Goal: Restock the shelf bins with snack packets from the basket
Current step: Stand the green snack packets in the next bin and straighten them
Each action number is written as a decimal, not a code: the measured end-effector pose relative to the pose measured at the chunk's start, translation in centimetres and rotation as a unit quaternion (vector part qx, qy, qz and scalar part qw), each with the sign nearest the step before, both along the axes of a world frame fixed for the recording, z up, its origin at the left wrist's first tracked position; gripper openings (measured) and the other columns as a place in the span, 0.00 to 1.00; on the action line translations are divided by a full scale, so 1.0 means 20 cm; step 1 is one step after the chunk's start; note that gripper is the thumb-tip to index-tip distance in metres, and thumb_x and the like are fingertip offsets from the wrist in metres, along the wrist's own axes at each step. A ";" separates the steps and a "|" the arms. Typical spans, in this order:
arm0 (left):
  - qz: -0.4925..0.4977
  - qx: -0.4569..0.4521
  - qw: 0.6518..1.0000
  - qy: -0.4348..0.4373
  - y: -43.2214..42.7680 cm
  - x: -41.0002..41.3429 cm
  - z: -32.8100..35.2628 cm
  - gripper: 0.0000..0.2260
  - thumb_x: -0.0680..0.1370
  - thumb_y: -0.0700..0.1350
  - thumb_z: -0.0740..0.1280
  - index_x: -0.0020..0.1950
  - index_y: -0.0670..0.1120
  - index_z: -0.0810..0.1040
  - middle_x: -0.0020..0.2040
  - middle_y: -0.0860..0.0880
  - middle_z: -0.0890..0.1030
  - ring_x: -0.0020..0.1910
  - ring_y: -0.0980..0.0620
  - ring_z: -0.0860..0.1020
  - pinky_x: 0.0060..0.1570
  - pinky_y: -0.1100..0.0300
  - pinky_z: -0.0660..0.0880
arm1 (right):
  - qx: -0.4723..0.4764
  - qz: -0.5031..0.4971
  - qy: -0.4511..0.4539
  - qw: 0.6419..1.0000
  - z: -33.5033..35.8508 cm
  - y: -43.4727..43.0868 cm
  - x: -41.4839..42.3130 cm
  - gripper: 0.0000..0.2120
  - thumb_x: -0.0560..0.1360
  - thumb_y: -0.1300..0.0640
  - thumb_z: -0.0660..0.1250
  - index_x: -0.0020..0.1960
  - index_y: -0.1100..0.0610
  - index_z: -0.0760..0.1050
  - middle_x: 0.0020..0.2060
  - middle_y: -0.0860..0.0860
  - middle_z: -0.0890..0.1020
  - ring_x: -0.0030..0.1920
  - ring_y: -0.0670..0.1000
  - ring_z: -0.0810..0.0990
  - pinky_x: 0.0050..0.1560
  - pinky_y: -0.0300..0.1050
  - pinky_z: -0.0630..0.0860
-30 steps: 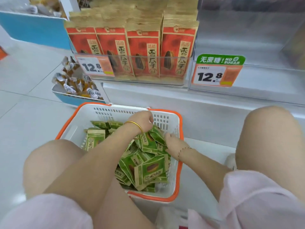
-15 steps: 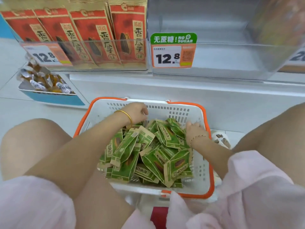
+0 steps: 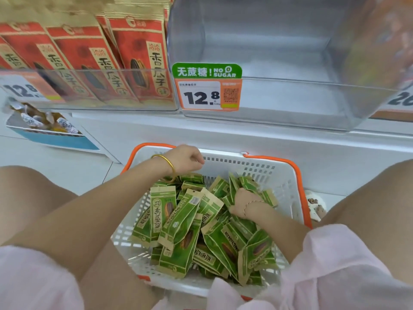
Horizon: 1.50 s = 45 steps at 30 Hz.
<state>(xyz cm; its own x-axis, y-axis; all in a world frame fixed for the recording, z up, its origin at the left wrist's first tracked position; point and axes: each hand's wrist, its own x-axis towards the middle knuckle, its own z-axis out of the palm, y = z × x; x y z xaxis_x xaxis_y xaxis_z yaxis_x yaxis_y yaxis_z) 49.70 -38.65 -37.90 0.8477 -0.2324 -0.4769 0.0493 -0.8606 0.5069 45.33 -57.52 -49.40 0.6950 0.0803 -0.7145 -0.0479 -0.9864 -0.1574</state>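
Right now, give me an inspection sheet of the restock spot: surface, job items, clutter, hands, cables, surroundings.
Surface: white tiled floor; the basket stands on it in front of the shelf.
Job's things: white basket with an orange rim holds a loose heap of green packets; the clear bin behind the 12.8 price tag has no packets in it.
Clutter: blue tray of wrapped sweets at far left.
Hands: left hand is curled near the basket's far wall, grip unclear; right hand is dug into the packets, fingers hidden.
Cables: nothing seen.
Surroundings: the neighbouring bin is full of red packets; a knee on either side.
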 end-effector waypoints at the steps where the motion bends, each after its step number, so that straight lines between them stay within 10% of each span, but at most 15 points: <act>1: 0.002 -0.006 1.000 0.008 0.01 0.00 0.00 0.09 0.78 0.43 0.64 0.57 0.46 0.78 0.57 0.48 0.76 0.52 0.54 0.75 0.54 0.64 0.70 | -0.009 0.017 -0.008 1.000 0.04 0.00 0.04 0.10 0.78 0.54 0.61 0.40 0.58 0.70 0.33 0.50 0.73 0.31 0.47 0.72 0.29 0.39 0.68; 7: -0.008 -0.053 0.997 0.057 -0.02 -0.07 0.01 0.19 0.76 0.45 0.69 0.66 0.47 0.70 0.59 0.48 0.76 0.55 0.50 0.77 0.59 0.54 0.74 | 0.111 -0.079 0.036 0.990 0.45 0.02 0.16 0.13 0.80 0.54 0.56 0.42 0.61 0.70 0.41 0.58 0.80 0.36 0.56 0.82 0.34 0.44 0.80; 12: -0.085 -0.095 0.989 0.079 -0.09 -0.19 0.13 0.44 0.69 0.52 0.75 0.75 0.48 0.51 0.69 0.50 0.65 0.67 0.52 0.68 0.67 0.56 0.67 | 0.377 -0.283 0.116 0.875 0.70 0.07 0.09 0.13 0.78 0.60 0.59 0.57 0.68 0.71 0.46 0.66 0.81 0.39 0.60 0.84 0.42 0.52 0.82; 16: -0.029 -0.104 0.994 -0.031 -0.13 -0.25 0.21 0.32 0.73 0.49 0.72 0.69 0.43 0.58 0.56 0.48 0.74 0.57 0.48 0.76 0.54 0.55 0.76 | 0.454 -0.260 0.099 0.846 0.85 0.12 -0.02 0.23 0.79 0.41 0.54 0.53 0.61 0.71 0.47 0.64 0.80 0.41 0.58 0.83 0.33 0.48 0.81; 19: 0.080 -0.179 0.980 0.019 -0.07 -0.22 0.33 0.12 0.78 0.43 0.66 0.60 0.45 0.69 0.48 0.47 0.79 0.45 0.48 0.80 0.42 0.55 0.80 | 0.422 -0.243 0.038 0.873 0.92 0.06 -0.07 0.29 0.78 0.37 0.49 0.53 0.62 0.72 0.43 0.62 0.82 0.39 0.56 0.84 0.33 0.49 0.82; 24: 0.092 -0.301 0.945 0.089 0.03 -0.20 0.59 0.05 0.78 0.39 0.64 0.53 0.43 0.76 0.47 0.46 0.83 0.42 0.51 0.82 0.51 0.58 0.78 | 0.313 -0.208 -0.069 0.924 0.98 -0.06 -0.15 0.24 0.79 0.41 0.53 0.44 0.61 0.72 0.34 0.57 0.80 0.32 0.52 0.82 0.38 0.50 0.81; 32: 0.124 -0.476 0.871 0.015 0.11 -0.26 0.80 0.09 0.77 0.34 0.62 0.56 0.40 0.76 0.49 0.45 0.83 0.43 0.52 0.83 0.43 0.63 0.80 | 0.460 -0.285 -0.159 0.826 1.17 -0.05 -0.26 0.19 0.77 0.45 0.62 0.49 0.63 0.73 0.38 0.58 0.82 0.34 0.53 0.83 0.33 0.49 0.81; 37: 0.097 -0.428 0.894 -0.097 0.12 -0.21 0.92 0.10 0.73 0.37 0.67 0.54 0.43 0.77 0.48 0.45 0.83 0.43 0.51 0.83 0.43 0.58 0.81 | 0.249 -0.183 -0.550 0.776 1.34 -0.05 -0.21 0.16 0.74 0.46 0.67 0.54 0.55 0.70 0.45 0.49 0.76 0.44 0.50 0.74 0.43 0.48 0.71; 45: 0.044 -0.286 0.898 -0.332 -0.04 -0.03 1.21 0.13 0.70 0.42 0.75 0.49 0.48 0.75 0.50 0.44 0.82 0.47 0.49 0.81 0.53 0.51 0.78 | 0.340 -0.050 -0.504 0.792 1.62 -0.04 0.03 0.24 0.75 0.52 0.68 0.69 0.55 0.67 0.59 0.48 0.76 0.59 0.47 0.74 0.60 0.42 0.70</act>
